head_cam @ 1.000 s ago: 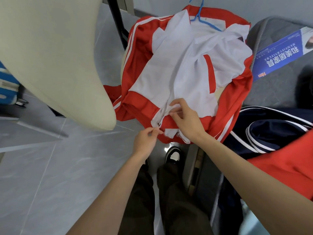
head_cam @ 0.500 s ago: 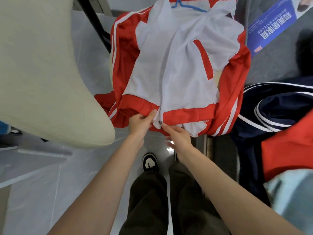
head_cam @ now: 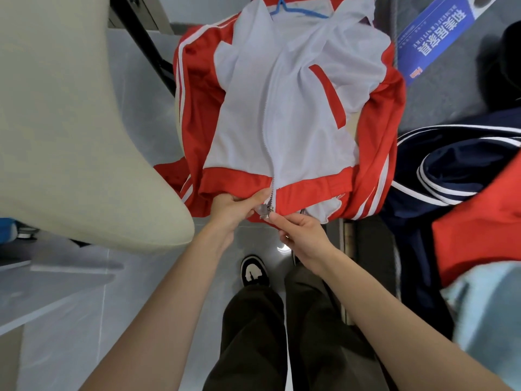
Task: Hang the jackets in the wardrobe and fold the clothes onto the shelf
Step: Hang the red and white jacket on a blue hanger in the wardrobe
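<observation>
The red-and-white jacket (head_cam: 282, 122) lay spread front-up just ahead of both hands, its collar on a blue hanger (head_cam: 293, 9) at the far end and its red hem nearest me. At the foot of the white zip I could see the metal slider (head_cam: 265, 210) sitting between the two hands. My left hand (head_cam: 234, 210) gripped the hem left of the zip, fingers curled under the cloth and thumb lying along the top beside the slider. My right hand (head_cam: 304, 235) pinched the hem edge just right of and below the slider. A navy garment with white stripes (head_cam: 456, 156) lay to the right of the jacket, touching its red sleeve. A cream curved seat (head_cam: 70, 122) stood to the left.
</observation>
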Demonstrator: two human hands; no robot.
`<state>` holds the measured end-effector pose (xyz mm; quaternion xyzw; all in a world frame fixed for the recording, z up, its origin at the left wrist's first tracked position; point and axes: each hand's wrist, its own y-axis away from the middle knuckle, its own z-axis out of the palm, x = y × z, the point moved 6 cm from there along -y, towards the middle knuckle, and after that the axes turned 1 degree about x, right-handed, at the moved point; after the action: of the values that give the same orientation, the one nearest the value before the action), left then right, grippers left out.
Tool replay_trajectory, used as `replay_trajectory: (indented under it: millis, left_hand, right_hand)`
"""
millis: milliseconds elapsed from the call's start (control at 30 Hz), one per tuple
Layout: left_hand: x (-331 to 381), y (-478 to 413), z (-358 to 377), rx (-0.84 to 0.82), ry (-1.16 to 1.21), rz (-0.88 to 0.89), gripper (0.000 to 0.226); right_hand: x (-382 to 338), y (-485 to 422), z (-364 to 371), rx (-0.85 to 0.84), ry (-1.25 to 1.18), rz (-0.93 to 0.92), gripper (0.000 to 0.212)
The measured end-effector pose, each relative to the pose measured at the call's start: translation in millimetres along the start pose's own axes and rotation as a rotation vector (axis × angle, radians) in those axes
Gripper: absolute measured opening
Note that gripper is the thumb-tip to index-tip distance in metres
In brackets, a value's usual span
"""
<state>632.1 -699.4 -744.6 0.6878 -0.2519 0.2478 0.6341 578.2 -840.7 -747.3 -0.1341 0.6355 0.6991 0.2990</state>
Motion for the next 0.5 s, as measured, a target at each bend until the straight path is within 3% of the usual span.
replay_trajectory:
  millis: [133,233,400,500]
  left_hand:
    - [-16.7,9.0,8.9,0.084,0.146,-0.110,0.036]
    - [-24.4,15.3,15.2,0.097,0.227,-0.146,0.030]
    - [-28.0,20.0,22.1,0.073,0.346,-0.195,0.028]
    - [-24.1,20.7,23.6,0.058,0.406,-0.202,0.031]
  right_hand:
    - [-0.7,9.5,6.2,-0.038,-0.101,0.049,0.031]
    - [0.6,12.9,8.2,-0.036,-0.172,0.078,0.010]
    - [1.6,13.6,3.0,0.011,-0.176,0.069,0.015]
    - [2.4,13.8,1.0,0.008,-0.180,0.082,0.031]
